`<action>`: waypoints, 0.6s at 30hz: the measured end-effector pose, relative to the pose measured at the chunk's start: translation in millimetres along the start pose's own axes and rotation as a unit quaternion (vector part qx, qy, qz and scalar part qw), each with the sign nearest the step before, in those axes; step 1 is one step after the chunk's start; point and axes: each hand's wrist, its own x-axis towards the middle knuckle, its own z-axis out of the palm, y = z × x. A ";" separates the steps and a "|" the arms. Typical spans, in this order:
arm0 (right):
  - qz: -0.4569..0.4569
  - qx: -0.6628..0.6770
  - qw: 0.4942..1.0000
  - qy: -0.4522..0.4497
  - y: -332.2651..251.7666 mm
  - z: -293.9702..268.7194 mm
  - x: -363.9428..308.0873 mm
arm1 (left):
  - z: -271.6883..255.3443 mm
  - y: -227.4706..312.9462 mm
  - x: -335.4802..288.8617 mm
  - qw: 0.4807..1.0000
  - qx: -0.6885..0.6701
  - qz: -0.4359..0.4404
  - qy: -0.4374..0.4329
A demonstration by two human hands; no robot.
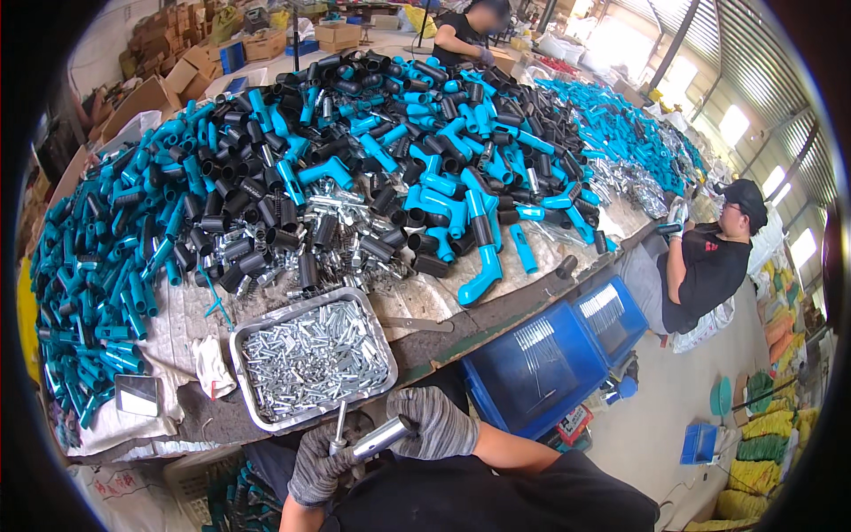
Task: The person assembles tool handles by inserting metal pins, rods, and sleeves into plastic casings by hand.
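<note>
In front of my body, my left hand (317, 468) in a grey knit glove is closed around a slim metal rod (339, 427) that stands upright from its fingers. A shiny metal tube (381, 439) slants from that hand up to my right hand (436, 424), also gloved in grey. The right fingers are curled by the tube's upper end; their exact hold is partly hidden. Just beyond my hands, a silver tray (395, 365) full of small metal pins sits at the table's edge.
A large heap of teal and black plastic tool housings (425, 199) covers the table. A flat metal bar (415, 324), a white glove (211, 367) and a phone (137, 395) lie near the tray. Blue bins (479, 399) stand at right. Two people (714, 262) work around the table.
</note>
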 end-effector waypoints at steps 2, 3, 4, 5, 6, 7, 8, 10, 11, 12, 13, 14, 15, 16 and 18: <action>0.022 0.020 1.000 -0.004 0.0 -0.4 0.8 | 1.0 4.8 0.4 1.000 0.010 -0.011 -0.008; 0.045 0.040 0.998 -0.008 0.0 -0.2 0.9 | 1.8 7.8 0.3 0.999 0.020 -0.023 -0.017; 0.044 0.040 0.998 -0.008 4.9 2.7 -2.0 | 3.3 10.0 0.0 0.999 0.021 -0.022 -0.016; 0.076 0.071 0.994 -0.018 14.0 7.7 -7.4 | 5.9 11.8 -0.2 0.999 -0.030 -0.022 -0.026; 0.108 0.102 0.988 -0.031 16.0 10.6 -6.9 | 7.2 12.2 -1.4 0.996 -0.080 -0.021 -0.034; 0.105 0.103 0.989 -0.033 14.8 13.2 -5.4 | 6.2 6.7 1.7 0.996 -0.081 -0.018 -0.031; 0.079 0.124 0.988 -0.041 9.8 15.9 -1.8 | 3.3 -3.2 8.5 0.995 0.063 0.074 -0.019; 0.103 0.167 0.977 -0.079 10.2 17.8 -3.2 | 2.1 -3.2 10.6 0.973 0.206 0.103 -0.004; 0.103 0.167 0.977 -0.079 8.5 15.3 -2.2 | 4.8 1.0 8.2 0.973 0.207 0.103 -0.004; 0.100 0.202 0.970 -0.085 4.9 11.9 0.6 | 10.9 6.5 5.9 0.980 0.173 0.094 0.015; 0.098 0.237 0.962 -0.092 2.9 10.3 2.6 | 15.8 8.7 5.0 0.986 0.139 0.084 0.033; 0.096 0.231 0.963 -0.105 6.7 11.8 2.5 | 17.1 3.4 6.9 0.986 0.117 0.114 0.046; 0.096 0.230 0.963 -0.104 9.0 12.4 1.6 | 17.3 5.0 5.9 0.986 0.117 0.114 0.045; 0.160 0.300 0.932 -0.123 10.9 13.1 0.8 | 17.3 7.5 3.6 0.990 0.094 0.091 0.054; 0.197 0.381 0.895 -0.120 7.7 15.3 2.5 | 21.6 7.1 4.0 0.992 0.054 0.080 0.082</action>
